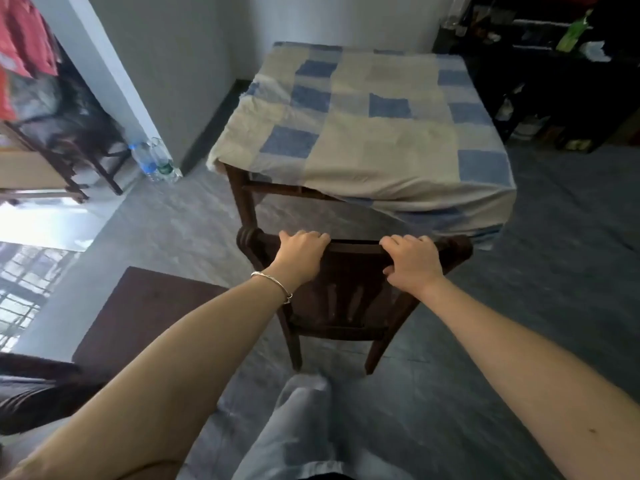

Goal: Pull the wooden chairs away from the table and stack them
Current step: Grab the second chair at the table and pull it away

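At centre frame we find the left hand point(300, 252) and right hand point(410, 263) both clenched on the top rail of the chair point(341, 306), just before the cloth-covered surface point(363, 133); we judge it rigid, weighty, best gripped there.

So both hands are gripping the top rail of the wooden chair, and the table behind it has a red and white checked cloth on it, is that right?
Not quite. The cloth on the table is blue and cream checked, not red and white, as the head view shows. The left hand and right hand do both grip the top rail of the wooden chair.
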Demonstrator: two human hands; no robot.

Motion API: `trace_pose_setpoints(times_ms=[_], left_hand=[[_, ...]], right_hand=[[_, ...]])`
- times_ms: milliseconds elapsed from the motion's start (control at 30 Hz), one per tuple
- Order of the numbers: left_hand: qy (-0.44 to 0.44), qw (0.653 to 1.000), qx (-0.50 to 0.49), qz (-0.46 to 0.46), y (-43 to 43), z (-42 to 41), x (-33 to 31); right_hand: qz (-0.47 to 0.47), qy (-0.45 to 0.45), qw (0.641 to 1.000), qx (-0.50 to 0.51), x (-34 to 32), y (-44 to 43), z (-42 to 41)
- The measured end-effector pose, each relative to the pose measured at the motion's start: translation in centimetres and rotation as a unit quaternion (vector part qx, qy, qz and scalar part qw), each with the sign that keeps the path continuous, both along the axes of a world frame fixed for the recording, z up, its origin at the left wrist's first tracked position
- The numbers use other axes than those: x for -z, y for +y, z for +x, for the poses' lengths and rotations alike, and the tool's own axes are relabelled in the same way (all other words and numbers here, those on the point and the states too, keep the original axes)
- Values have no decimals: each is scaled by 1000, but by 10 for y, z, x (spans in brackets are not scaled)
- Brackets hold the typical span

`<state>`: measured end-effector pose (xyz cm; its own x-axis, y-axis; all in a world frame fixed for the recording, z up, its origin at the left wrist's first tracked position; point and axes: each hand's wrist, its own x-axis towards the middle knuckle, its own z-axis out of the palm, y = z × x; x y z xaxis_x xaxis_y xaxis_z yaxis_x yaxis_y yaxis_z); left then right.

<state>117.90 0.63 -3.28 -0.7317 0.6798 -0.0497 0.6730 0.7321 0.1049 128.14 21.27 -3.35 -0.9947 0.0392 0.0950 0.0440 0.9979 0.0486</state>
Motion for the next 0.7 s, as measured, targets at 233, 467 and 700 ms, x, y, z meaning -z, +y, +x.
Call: trace_pose_setpoints(times_ms=[233, 467, 700], left_hand=[[-18, 999, -8, -28, -105, 64, -11], [-5, 999, 14, -31, -208, 100, -8], [10, 998, 35, -49, -297, 128, 17]], right_hand=[[-22, -5, 1000, -19, 4, -101, 57], [-32, 6, 999, -7, 12, -204, 100], [-32, 20, 999, 27, 36, -306, 144]])
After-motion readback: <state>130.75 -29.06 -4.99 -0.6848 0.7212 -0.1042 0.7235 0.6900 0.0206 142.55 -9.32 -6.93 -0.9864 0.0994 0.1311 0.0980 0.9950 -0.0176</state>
